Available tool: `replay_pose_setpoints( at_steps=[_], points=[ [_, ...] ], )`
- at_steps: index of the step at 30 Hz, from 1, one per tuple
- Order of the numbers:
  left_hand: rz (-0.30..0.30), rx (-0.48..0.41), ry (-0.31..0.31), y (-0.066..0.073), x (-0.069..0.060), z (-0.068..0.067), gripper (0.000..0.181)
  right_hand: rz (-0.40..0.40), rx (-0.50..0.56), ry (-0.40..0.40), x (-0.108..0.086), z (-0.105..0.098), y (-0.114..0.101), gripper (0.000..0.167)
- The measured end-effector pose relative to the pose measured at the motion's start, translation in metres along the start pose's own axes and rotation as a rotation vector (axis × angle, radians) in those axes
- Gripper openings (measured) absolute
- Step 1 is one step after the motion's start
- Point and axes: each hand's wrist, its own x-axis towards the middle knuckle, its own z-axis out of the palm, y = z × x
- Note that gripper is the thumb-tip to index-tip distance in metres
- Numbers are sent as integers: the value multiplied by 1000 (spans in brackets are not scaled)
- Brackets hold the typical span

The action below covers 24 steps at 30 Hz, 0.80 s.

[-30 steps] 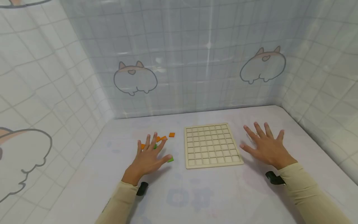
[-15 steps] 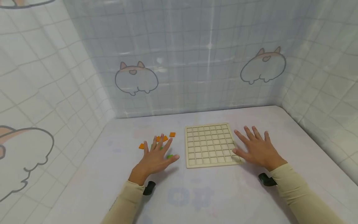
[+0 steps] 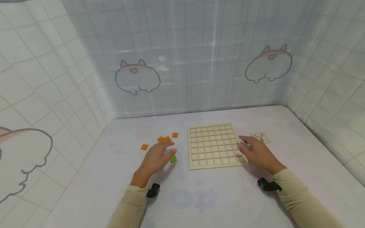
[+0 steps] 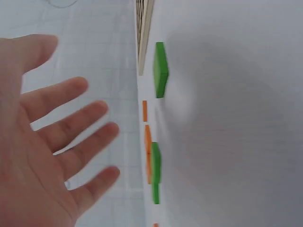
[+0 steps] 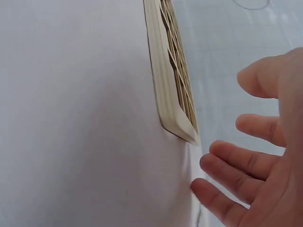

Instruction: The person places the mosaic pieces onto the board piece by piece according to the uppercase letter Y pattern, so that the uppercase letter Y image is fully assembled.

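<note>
A pale wooden grid board (image 3: 212, 145) with rows of square recesses lies in the middle of the table. My left hand (image 3: 154, 159) hovers over the small square tiles at the board's left, fingers loosely bent, holding nothing. Orange tiles (image 3: 144, 147) lie scattered around it, and a green tile (image 3: 173, 159) sits near its thumb. In the left wrist view a second group of green tiles (image 4: 155, 165) shows beyond the fingers; the hand hides it in the head view. My right hand (image 3: 259, 154) is raised at the board's right edge, fingers relaxed and apart from the board's corner (image 5: 176, 124).
A small card (image 3: 261, 137) printed with a coloured grid lies right of the board, behind my right hand. Tiled-pattern sheeting (image 3: 185, 69) walls the table (image 3: 199, 196) at the back and both sides. A dark wrist device (image 3: 154, 190) sits under each forearm.
Both hands have drawn inward and their spread fingers have relaxed into a loose bend. The right hand has moved left, towards the board, uncovering the printed card. The tiles stay put.
</note>
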Motion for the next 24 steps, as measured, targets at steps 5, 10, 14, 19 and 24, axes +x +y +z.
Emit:
replay_pose_setpoints(
  at_steps=[5, 10, 14, 19, 24],
  points=[
    [-57, -213, 55, -4, 0, 4, 38, 42, 125, 29, -5, 6, 4, 54],
    [-127, -343, 70, -11, 1, 8, 35, 58, 178, 10, -8, 9, 7, 56],
    [-168, -403, 37, -19, -2, 8, 35, 21, 185, -13, -9, 9, 7, 58],
    [-211, -460, -40, -26, -5, 8, 33, -19, 153, -45, -7, 10, 9, 58],
    [-242, -399, -81, -27, -7, 8, 32, -11, 148, -106, -4, 11, 13, 62]
  ],
)
